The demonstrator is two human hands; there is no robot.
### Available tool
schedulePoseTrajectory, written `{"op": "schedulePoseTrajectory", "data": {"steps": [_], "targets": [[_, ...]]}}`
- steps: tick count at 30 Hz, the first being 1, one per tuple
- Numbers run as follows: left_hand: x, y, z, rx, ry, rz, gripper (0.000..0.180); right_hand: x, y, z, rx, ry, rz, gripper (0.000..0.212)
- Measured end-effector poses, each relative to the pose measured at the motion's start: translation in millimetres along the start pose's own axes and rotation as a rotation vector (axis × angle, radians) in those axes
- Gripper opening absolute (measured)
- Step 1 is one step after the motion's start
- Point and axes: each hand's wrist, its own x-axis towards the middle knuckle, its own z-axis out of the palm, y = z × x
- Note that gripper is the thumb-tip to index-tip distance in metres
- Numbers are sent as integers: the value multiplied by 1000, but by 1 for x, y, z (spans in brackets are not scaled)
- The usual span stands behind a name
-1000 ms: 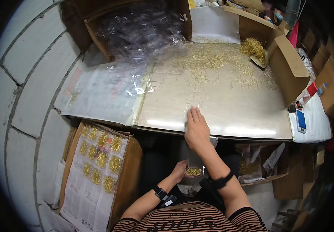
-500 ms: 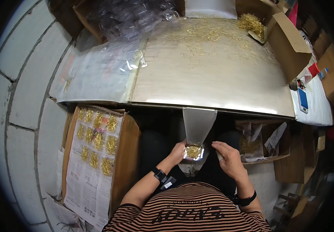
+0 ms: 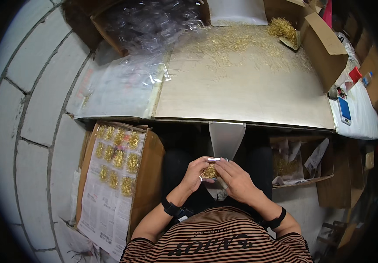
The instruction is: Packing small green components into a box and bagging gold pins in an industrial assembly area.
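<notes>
A small clear plastic box [image 3: 209,171] filled with thin gold-coloured wire pins sits between my hands, in front of my lap. My left hand [image 3: 194,174] is closed round its left side. Over its right and far edge lie the fingers of my right hand [image 3: 237,179], held together against the box; the thumb is hidden. Just beyond my hands a pale metal chute [image 3: 226,138] slopes down from the table edge. On newspaper [image 3: 105,201] to the left, several small clear packs of gold pins [image 3: 119,158] lie in rows on a cardboard box [image 3: 147,166].
Loose gold pins [image 3: 237,41] spread over the far part of the metal tabletop [image 3: 241,96]. Clear plastic cases [image 3: 154,30] are heaped at the back left. At right are a cardboard flap [image 3: 322,52], a blue-topped scale [image 3: 344,109] and a paper-lined carton [image 3: 303,177] below.
My right hand has moved left onto the plastic box, from being apart from it. The box and my left hand have shifted slightly left. The whole view has turned a little.
</notes>
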Motion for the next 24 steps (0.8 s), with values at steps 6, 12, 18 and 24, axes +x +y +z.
{"op": "schedulePoseTrajectory", "data": {"steps": [6, 12, 18, 24], "targets": [[-2, 8, 8, -4, -7, 45, 44, 1, -8, -4, 4, 40, -28, 52], [-5, 10, 14, 89, -25, 44, 35, 13, 7, -25, 35, 345, 326, 28], [-6, 8, 20, 103, -61, -28, 25, 14, 24, 8, 499, 235, 524, 9], [-7, 12, 22, 102, -66, -34, 27, 16, 27, 10, 484, 333, 498, 9]]}}
